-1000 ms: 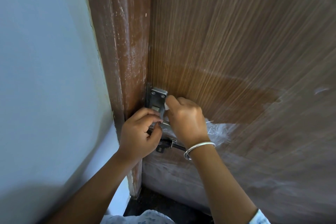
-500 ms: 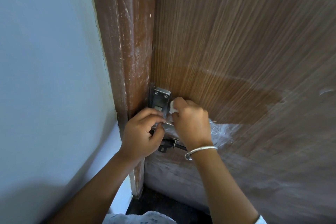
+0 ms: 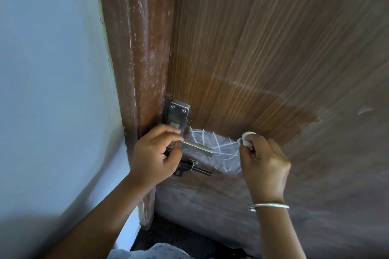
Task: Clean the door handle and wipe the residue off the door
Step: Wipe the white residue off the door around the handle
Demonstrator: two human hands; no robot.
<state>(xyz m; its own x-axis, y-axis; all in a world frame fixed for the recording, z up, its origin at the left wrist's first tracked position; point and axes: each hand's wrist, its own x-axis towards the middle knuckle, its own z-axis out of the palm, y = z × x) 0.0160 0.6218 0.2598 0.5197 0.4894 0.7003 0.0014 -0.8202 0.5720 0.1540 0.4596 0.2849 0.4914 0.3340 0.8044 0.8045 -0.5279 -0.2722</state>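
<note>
At the left edge of the door [image 3: 273, 48], just below a screwed metal plate [image 3: 177, 114], the door handle [image 3: 199, 147] is seen as a flat silver lever pointing right. Its root is gripped by the left hand [image 3: 156, 151], with the fingers curled over it from above and the thumb beneath. Behind and to the right of the lever, white residue [image 3: 212, 143] is streaked across the wood in crossing lines.

At the right end of those streaks a small white wad [image 3: 246, 139] is pinched in the curled fingertips of the right hand [image 3: 265, 160] and held against the door, apart from the lever's tip. A thin silver bangle [image 3: 268, 206] is worn on that wrist.

Beneath the lever a dark fitting [image 3: 189, 167] is fixed; whether it is a key or a bolt cannot be told. A dull, hazy film is spread lower down and to the right.

The door is bordered on the left by a scuffed brown frame [image 3: 136, 48], and beyond that by a pale blue wall [image 3: 52, 69]. A dark floor [image 3: 168, 235] is glimpsed below.
</note>
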